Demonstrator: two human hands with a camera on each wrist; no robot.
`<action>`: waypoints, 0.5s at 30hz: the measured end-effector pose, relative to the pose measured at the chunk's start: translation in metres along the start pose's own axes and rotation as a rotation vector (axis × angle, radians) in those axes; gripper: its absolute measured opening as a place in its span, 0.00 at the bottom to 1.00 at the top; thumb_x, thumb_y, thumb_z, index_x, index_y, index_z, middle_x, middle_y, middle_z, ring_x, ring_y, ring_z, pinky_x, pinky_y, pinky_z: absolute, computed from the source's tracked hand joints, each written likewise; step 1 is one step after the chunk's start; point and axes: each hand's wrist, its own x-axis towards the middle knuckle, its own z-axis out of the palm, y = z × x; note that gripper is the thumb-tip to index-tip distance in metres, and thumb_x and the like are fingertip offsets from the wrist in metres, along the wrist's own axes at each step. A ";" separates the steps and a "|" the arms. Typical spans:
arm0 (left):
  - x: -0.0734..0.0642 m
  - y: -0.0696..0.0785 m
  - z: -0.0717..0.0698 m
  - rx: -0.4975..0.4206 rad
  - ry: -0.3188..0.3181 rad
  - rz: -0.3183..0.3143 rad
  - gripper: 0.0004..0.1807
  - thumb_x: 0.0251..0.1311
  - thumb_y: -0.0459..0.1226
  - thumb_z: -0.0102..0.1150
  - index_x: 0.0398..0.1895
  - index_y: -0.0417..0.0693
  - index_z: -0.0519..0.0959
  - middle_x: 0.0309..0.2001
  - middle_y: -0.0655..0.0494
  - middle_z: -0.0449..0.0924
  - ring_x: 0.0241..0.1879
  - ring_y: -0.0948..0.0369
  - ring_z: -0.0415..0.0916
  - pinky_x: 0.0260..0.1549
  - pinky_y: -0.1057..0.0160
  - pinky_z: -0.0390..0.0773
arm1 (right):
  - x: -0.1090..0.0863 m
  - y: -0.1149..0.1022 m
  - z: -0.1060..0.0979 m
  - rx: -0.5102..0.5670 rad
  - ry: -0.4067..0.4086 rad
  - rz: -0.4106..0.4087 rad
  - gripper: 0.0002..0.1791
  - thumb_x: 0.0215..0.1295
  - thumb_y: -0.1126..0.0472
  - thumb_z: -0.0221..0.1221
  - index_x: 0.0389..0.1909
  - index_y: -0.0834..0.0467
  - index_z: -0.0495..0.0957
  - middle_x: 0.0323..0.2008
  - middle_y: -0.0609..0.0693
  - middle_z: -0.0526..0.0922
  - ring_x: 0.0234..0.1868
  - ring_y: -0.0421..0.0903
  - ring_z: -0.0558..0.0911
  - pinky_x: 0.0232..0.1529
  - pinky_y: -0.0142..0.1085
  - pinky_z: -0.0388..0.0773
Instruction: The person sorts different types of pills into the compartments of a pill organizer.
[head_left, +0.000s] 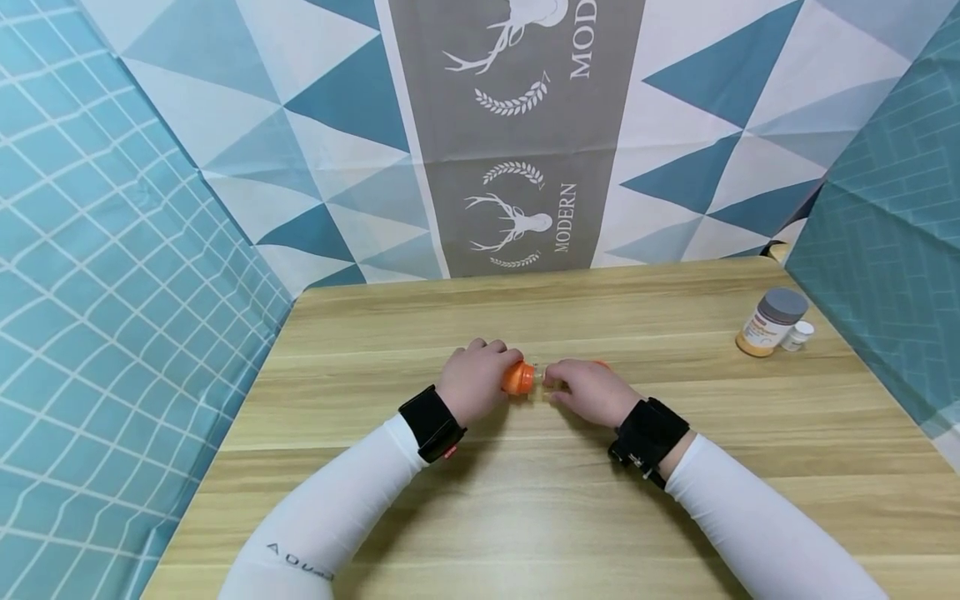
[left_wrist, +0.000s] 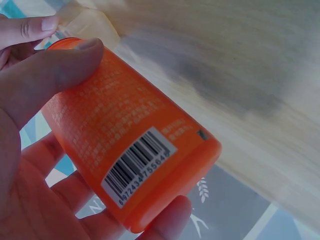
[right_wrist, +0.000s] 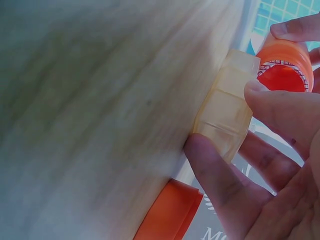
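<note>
My left hand (head_left: 474, 382) grips an orange bottle (left_wrist: 125, 125) with its thumb and fingers wrapped round the sides; printed text and a barcode face the left wrist camera. The bottle is tipped on its side. In the right wrist view its uncapped mouth (right_wrist: 285, 75) shows a patterned strip round the inside. Close to that mouth, my right hand (head_left: 592, 393) pinches a translucent, yellowish, faceted plastic piece (right_wrist: 222, 107) between thumb and fingers. An orange cap-like piece (right_wrist: 167, 212) lies on the table beyond the right hand, mostly hidden in the head view.
Both hands work over the middle of a wood-grain table (head_left: 525, 517). At its right back stand a jar with a grey lid (head_left: 772, 323) and a small white bottle (head_left: 797, 336). Patterned cloth (head_left: 345, 150) hangs along the back and sides.
</note>
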 end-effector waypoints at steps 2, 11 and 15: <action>0.000 0.001 -0.001 0.008 0.006 0.005 0.26 0.48 0.38 0.75 0.53 0.60 0.79 0.46 0.57 0.80 0.43 0.52 0.76 0.34 0.51 0.79 | 0.000 0.000 -0.001 -0.002 0.002 -0.004 0.07 0.63 0.62 0.67 0.40 0.54 0.81 0.41 0.47 0.84 0.39 0.42 0.81 0.42 0.41 0.78; 0.001 0.006 -0.005 0.082 0.032 0.039 0.22 0.55 0.31 0.65 0.52 0.61 0.80 0.45 0.58 0.80 0.42 0.53 0.76 0.34 0.53 0.78 | 0.001 0.001 -0.001 -0.002 0.006 -0.012 0.06 0.63 0.61 0.67 0.40 0.53 0.81 0.41 0.46 0.84 0.37 0.41 0.80 0.40 0.40 0.78; 0.003 0.008 -0.007 0.122 0.027 0.048 0.21 0.56 0.31 0.64 0.52 0.61 0.81 0.45 0.58 0.80 0.42 0.53 0.76 0.35 0.53 0.77 | 0.001 0.001 -0.002 0.007 -0.003 -0.002 0.06 0.64 0.61 0.66 0.39 0.53 0.80 0.40 0.45 0.84 0.35 0.40 0.78 0.39 0.39 0.77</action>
